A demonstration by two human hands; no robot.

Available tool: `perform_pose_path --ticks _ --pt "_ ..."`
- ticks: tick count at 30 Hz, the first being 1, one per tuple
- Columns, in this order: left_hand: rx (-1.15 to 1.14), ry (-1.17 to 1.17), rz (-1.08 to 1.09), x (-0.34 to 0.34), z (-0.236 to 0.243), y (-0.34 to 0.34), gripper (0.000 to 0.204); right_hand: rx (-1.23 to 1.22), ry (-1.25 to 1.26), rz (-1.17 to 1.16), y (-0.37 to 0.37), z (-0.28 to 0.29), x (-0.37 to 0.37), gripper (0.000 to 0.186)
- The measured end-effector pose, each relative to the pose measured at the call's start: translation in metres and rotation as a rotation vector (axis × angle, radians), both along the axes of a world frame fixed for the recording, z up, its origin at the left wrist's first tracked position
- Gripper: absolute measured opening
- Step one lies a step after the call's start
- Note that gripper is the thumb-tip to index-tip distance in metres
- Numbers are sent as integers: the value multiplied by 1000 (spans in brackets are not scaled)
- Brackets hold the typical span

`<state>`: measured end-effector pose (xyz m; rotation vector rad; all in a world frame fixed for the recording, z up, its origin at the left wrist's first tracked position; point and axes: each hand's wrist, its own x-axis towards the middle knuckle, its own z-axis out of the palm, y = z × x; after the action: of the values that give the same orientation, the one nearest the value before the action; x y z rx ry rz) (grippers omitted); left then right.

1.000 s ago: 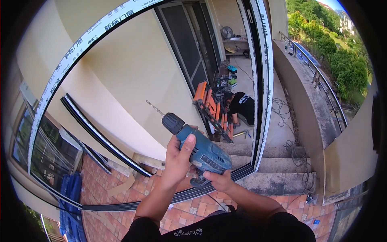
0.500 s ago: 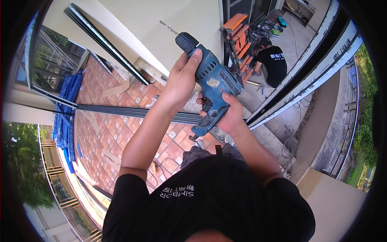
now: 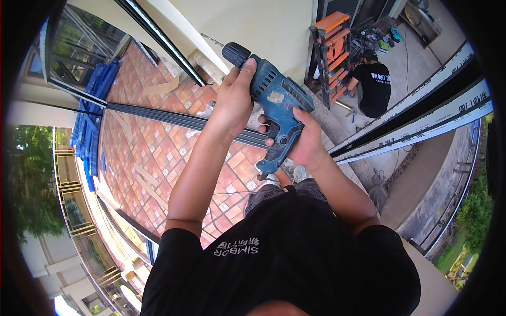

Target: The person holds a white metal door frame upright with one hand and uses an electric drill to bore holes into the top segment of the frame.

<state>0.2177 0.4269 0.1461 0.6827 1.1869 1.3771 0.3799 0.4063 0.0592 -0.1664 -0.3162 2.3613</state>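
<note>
Drill (image 3: 271,100) sits in both my hands, raised above the long dark metal rail (image 3: 174,118) lying across the red tile floor (image 3: 153,158). My left hand (image 3: 234,102) wraps the front of its blue body behind the chuck, my right hand (image 3: 300,139) clenches the handle. A person in black (image 3: 375,87) crouches beside an orange ladder (image 3: 332,47).

The drill (image 3: 274,100) has a blue plastic body, matt and a little scuffed, with a pale worn patch on its side. Its chuck is dark and dull, and the thin bit at the tip looks like bare metal. The long black profile (image 3: 174,118) below it is smooth metal with a soft shine. The floor (image 3: 153,158) is of reddish clay tiles, matt and rough. The wall (image 3: 263,26) is smooth painted plaster.
</note>
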Motion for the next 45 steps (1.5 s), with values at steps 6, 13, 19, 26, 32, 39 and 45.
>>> perform_pose_path --ticks 6,13,19,26,32,39,45 --pt "-31 -77 51 -13 -20 -13 41 -2 -119 93 2 -9 -1 69" --pt "10 -169 192 -19 -46 -31 37 -76 -125 181 1 -22 -7 60" --pt "57 -178 265 -13 -57 -44 38 20 -223 169 -19 -46 -5 59" --pt "96 155 322 5 -74 -62 40 -6 -206 180 -30 -55 2 34" --pt "158 295 297 12 -66 -65 42 39 -206 211 -28 -62 7 40" --pt "166 285 298 16 -68 -68 46 88 -221 229 -29 -62 12 46" --pt "180 279 312 23 -70 -73 46 124 -216 225 -30 -62 17 44"
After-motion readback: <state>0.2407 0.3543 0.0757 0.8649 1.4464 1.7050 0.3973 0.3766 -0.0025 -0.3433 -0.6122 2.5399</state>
